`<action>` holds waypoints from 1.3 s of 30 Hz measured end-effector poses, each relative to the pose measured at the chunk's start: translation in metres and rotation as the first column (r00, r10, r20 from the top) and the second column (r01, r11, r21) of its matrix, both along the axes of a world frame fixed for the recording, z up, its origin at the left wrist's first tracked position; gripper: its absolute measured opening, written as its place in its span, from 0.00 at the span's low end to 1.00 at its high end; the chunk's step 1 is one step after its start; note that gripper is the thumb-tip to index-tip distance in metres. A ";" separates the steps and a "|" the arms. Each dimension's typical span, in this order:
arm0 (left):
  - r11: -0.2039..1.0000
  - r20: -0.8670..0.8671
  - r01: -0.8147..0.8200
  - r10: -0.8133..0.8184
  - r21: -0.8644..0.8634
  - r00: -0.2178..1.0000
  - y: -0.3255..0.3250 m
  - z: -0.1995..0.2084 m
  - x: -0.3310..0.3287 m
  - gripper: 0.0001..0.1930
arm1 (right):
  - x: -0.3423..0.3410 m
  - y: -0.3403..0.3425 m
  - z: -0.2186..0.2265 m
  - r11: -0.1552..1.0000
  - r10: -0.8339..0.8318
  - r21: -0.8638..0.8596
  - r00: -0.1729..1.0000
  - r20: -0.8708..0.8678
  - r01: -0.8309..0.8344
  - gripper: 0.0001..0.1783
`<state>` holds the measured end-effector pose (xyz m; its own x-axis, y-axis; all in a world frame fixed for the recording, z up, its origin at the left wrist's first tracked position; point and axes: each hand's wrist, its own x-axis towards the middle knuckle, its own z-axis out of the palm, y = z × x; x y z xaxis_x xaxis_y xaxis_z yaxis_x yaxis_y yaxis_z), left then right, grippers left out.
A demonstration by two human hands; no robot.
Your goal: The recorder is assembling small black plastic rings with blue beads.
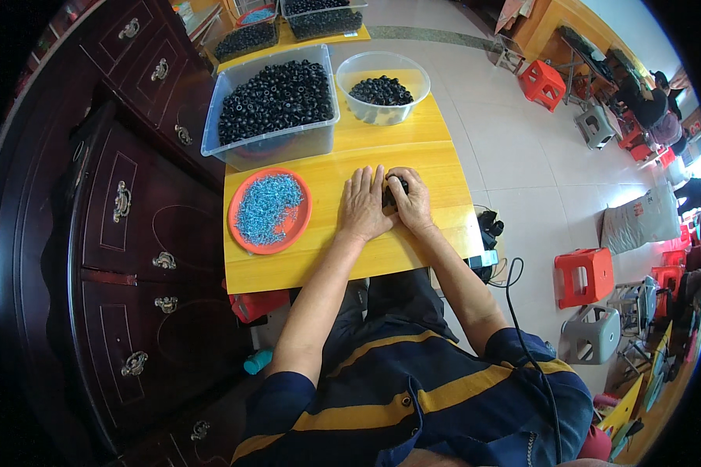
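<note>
My left hand [364,208] lies flat on the yellow tabletop [331,261], fingers stretched forward, with nothing visible in it. Close beside it, my right hand [413,201] curls around a small black part [394,191]. The fingers cover much of that part, so I cannot tell its exact kind, nor whether there is more than one. To the left, an orange-red plate [308,222] holds many thin, blue-silver metal pieces [266,206]. Beyond my hands, a clear plastic bin [276,152] is heaped with black, ring-like parts [276,101]. Right of it, a round clear tub [378,117] holds fewer black parts.
A dark wooden cabinet [144,272] borders the table's left side. More clear bins of black parts [323,22] stand beyond the table. A black cable [510,292] hangs at my right. Red stools [584,276], a grey stool [592,333] and a white sack [640,219] stand farther right.
</note>
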<state>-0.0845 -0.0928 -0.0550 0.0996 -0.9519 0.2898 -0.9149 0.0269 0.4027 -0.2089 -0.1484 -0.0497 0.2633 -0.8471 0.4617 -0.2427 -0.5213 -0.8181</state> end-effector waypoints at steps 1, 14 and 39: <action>0.999 0.005 0.029 -0.029 0.032 1.000 0.000 0.001 0.001 0.52 | -0.002 0.004 0.001 1.000 -0.005 0.003 1.000 -0.001 0.005 0.08; 0.986 -0.083 0.155 -0.160 -0.064 0.984 0.007 0.001 0.010 0.48 | -0.009 0.021 -0.008 0.982 0.167 0.058 0.965 0.203 -0.182 0.15; 0.994 -0.129 0.048 -0.060 -0.095 0.990 0.087 0.002 0.015 0.47 | -0.032 0.032 -0.020 0.961 -0.020 0.253 0.891 0.454 -0.107 0.15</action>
